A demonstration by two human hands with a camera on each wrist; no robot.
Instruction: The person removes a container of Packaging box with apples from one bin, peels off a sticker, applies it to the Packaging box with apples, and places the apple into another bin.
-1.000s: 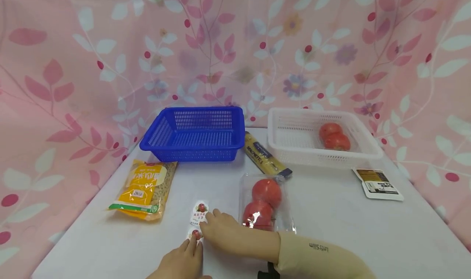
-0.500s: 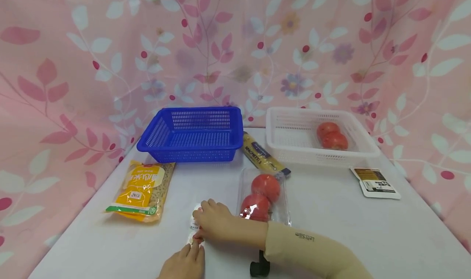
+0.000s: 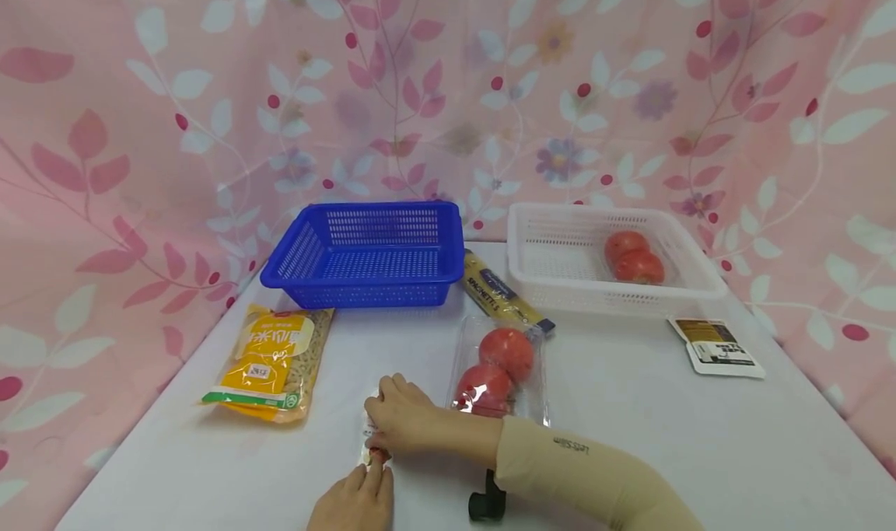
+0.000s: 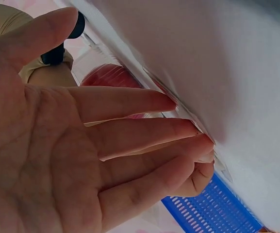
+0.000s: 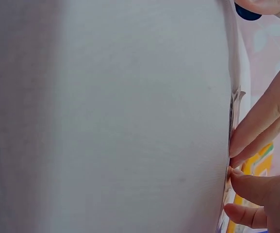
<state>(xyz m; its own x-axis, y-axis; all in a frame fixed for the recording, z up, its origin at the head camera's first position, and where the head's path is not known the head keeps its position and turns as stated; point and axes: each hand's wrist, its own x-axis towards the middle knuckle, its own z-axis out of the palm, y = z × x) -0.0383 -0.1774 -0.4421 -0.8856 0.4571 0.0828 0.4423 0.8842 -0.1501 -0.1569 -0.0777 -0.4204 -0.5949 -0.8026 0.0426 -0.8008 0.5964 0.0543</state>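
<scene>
A strip of small white packets (image 3: pixel 367 430) with red fruit pictures lies flat on the table, mostly under the hands. My left hand (image 3: pixel 355 501) comes in from the front edge and presses its near end with outstretched fingers (image 4: pixel 140 133). Just beyond, my right hand (image 3: pixel 400 418) bends over the strip and pinches it, its thumb (image 5: pixel 251 187) close to the left fingertips. In the right wrist view the strip is seen edge-on. A clear box of two tomatoes (image 3: pixel 483 391) lies beside the right forearm.
At the back stand a blue basket (image 3: pixel 364 282) and a white basket (image 3: pixel 616 294) holding tomatoes. A spaghetti pack (image 3: pixel 500 294) lies between them. Left is a yellow grain bag (image 3: pixel 269 360); right, a small pouch (image 3: pixel 721 348). A black mount (image 3: pixel 488 504) hangs under the right wrist.
My right hand has shifted a little left over the strip and curled its fingers, covering more of it. The left hand stays at the near end. The head view shifted slightly.
</scene>
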